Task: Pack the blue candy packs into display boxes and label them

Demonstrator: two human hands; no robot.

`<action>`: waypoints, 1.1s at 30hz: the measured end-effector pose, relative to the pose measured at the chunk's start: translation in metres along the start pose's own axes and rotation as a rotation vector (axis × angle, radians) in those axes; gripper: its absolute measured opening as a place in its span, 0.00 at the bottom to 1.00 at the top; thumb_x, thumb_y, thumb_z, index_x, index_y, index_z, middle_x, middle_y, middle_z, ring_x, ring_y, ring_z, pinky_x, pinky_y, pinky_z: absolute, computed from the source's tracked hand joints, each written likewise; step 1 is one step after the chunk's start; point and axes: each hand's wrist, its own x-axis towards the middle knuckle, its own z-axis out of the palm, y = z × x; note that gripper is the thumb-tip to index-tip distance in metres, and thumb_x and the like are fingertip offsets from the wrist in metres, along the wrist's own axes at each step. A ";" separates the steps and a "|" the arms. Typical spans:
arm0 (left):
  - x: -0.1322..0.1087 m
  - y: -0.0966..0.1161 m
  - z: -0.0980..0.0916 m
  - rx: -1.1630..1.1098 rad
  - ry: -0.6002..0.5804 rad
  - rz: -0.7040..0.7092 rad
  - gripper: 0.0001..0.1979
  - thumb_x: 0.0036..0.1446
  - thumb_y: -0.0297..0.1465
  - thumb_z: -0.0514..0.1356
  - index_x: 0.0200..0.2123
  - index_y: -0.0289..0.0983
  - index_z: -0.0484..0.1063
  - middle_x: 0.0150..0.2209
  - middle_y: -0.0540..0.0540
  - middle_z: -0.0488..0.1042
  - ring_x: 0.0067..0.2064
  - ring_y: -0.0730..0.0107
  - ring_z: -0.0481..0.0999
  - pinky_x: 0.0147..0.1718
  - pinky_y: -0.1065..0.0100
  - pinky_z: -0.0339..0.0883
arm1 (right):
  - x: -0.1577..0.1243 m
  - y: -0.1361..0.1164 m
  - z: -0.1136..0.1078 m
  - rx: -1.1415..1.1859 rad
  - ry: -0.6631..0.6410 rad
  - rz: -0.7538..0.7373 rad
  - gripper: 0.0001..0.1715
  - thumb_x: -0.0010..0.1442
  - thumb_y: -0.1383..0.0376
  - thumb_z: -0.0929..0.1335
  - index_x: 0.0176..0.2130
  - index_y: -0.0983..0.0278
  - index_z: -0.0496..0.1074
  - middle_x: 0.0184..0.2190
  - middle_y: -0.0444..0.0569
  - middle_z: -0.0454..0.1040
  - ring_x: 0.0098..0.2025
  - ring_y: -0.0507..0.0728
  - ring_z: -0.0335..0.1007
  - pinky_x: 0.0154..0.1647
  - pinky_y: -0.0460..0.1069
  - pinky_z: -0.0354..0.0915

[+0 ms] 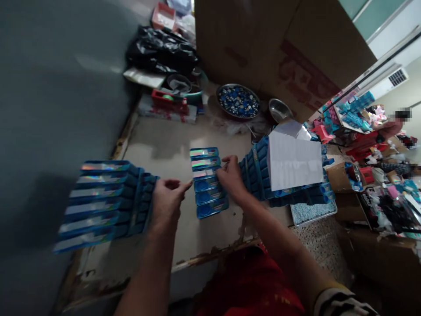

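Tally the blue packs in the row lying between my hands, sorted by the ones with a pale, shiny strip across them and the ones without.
Blue packs with a strip: 3
Blue packs without a strip: 3
Total: 6

legible text: none | cardboard (243, 26), red print (304, 77): too blurred | red garment (240, 285), yellow lettering (282, 299): too blurred

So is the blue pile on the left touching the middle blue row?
Apart: the head view shows tabletop between the blue pile and the row.
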 end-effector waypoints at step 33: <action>-0.121 0.112 0.167 0.285 -0.448 0.396 0.22 0.33 0.44 0.78 0.33 0.40 0.86 0.33 0.43 0.82 0.40 0.54 0.79 0.36 0.62 0.72 | -0.049 0.195 -0.330 0.824 0.002 0.180 0.30 0.36 0.61 0.85 0.42 0.59 0.85 0.34 0.42 0.83 0.30 0.53 0.76 0.32 0.49 0.74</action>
